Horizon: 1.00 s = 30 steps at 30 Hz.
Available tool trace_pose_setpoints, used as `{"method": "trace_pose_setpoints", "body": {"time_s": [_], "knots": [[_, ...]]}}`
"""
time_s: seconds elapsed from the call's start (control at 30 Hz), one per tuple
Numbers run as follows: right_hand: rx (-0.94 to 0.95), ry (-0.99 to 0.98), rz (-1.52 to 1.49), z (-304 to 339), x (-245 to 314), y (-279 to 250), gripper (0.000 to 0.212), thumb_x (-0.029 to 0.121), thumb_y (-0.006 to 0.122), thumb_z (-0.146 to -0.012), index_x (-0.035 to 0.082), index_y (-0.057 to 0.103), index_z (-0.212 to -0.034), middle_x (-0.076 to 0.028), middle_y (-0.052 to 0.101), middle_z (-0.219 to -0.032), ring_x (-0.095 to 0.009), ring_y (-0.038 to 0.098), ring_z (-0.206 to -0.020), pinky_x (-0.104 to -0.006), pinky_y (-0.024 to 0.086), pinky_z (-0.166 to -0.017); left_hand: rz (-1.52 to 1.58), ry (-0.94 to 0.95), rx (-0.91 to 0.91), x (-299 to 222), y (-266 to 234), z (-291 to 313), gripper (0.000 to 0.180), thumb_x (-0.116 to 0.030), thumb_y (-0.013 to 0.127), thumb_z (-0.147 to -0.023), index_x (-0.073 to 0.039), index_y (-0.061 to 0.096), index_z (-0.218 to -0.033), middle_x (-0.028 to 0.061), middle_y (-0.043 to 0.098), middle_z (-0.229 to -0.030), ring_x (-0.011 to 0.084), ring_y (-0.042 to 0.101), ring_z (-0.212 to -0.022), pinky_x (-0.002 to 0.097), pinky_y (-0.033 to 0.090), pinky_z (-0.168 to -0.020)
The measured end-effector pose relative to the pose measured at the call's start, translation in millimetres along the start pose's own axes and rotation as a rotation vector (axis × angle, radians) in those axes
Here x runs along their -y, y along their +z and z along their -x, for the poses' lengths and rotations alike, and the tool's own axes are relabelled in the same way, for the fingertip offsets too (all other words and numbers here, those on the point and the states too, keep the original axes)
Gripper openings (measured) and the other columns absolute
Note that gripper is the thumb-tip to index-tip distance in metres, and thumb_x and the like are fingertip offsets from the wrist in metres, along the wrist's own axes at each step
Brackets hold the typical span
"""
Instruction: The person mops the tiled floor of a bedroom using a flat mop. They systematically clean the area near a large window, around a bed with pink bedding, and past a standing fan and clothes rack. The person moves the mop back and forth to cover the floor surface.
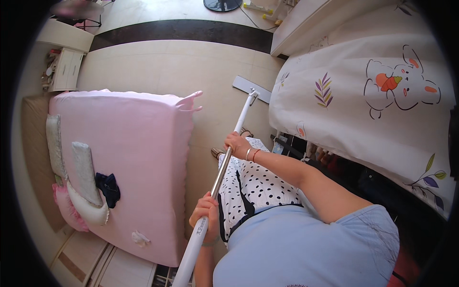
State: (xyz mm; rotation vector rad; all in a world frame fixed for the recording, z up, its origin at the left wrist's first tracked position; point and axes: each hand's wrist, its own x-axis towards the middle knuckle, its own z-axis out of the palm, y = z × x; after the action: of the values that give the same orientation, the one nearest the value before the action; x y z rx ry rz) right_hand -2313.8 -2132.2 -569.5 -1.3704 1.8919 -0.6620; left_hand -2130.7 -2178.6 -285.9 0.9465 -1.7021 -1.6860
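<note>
Both hands are gripping the mop handle (224,162): the right hand (237,143) is closing fully around it higher along the shaft, the left hand (205,217) wrapping the lower end. The flat mop head (251,89) is resting on the tiled floor (177,67) at twelve o'clock, between the pink bed (138,158) at nine and the white printed cover (363,95) at two. Mopping looks midway; sweeping onward calls for steady pushing.

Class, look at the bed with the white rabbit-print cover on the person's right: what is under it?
Under the bed with the rabbit-print cover, a dark gap holds several stored items, too shadowed to identify. The cover and the person's right arm hide the rest. The flat mop head rests on the floor beside it.
</note>
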Motion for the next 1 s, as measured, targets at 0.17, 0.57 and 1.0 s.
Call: {"method": "trace_pose_setpoints", "body": {"time_s": [0.17, 0.57, 1.0], "knots": [[0.081, -0.065, -0.090, 11.4, 97.3, 48.6, 0.012, 0.023, 0.063, -0.086, 0.013, 0.062, -0.080, -0.003, 0.060, -0.090, -0.026, 0.056, -0.099, -0.0436, 0.050, -0.076, -0.133, -0.082, -0.099, -47.2, -58.5, 49.9, 0.016, -0.001, 0.050, -0.089, -0.008, 0.041, -0.077, 0.0058, 0.049, -0.069, 0.0205, 0.054, -0.078, 0.0528, 0.039, -0.105], [0.442, -0.203, 0.084, -19.3, 116.2, 19.5, 0.010, 0.021, 0.063, -0.083, 0.015, 0.067, -0.090, 0.000, 0.063, -0.094, -0.020, 0.055, -0.106, -0.0416, 0.048, -0.082, 0.030, -0.004, -0.312, -25.9, -70.5, 52.3, 0.018, -0.014, 0.050, -0.094, -0.011, 0.040, -0.080, 0.0043, 0.046, -0.067, 0.0195, 0.049, -0.075, 0.0512, 0.040, -0.100], [0.184, -0.006, 0.299, -80.2, -51.3, -131.2, 0.014, 0.023, 0.071, -0.077, 0.015, 0.061, -0.083, -0.003, 0.062, -0.090, -0.023, 0.059, -0.103, -0.0422, 0.047, -0.079, 0.253, 0.184, -0.040, 83.3, 73.5, -114.9, 0.020, 0.009, 0.058, -0.087, -0.006, 0.046, -0.080, 0.0069, 0.058, -0.077, 0.0185, 0.059, -0.078, 0.0508, 0.042, -0.102]]}}
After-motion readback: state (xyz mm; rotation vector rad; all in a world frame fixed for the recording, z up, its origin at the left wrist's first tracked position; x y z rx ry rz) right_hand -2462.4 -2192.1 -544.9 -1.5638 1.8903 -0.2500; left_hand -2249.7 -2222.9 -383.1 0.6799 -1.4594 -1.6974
